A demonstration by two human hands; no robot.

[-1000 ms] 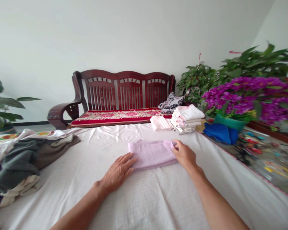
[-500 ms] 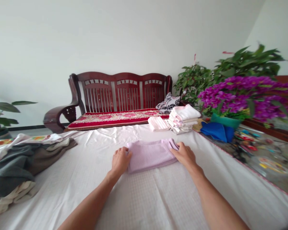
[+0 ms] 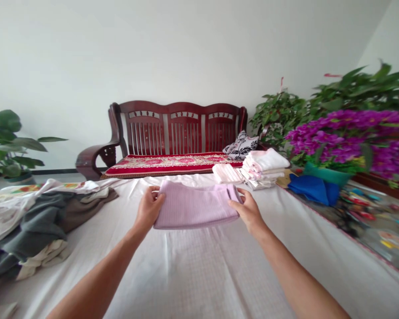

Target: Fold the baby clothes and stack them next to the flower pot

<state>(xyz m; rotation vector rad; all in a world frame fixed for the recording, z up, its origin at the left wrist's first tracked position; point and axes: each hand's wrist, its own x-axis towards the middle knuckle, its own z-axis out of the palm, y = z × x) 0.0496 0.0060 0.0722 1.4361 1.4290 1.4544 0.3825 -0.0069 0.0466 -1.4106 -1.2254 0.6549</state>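
Note:
A folded lilac ribbed garment [image 3: 194, 206] is stretched between my two hands, apparently raised off the white cloth [image 3: 199, 274]. My left hand [image 3: 149, 206] pinches its left edge, thumb on the near side and fingers behind. At the right edge, where the folded layers show, my right hand [image 3: 248, 208] grips it the same way. Beyond it stands a stack of folded white and pink clothes [image 3: 264, 168]. Beside that stack lies a folded pale pink striped piece [image 3: 226, 173].
Loose grey and brown clothes [image 3: 43, 217] lie heaped at the left. A wooden bench [image 3: 182, 128] with a red floral cover stands behind. To the right are purple flowers [image 3: 349, 137], a blue cloth [image 3: 314, 188] and small clutter [image 3: 362, 208].
Both hands have closed on the lilac garment's ends and lifted it up from the cloth, a little to the left. The view has turned slightly left.

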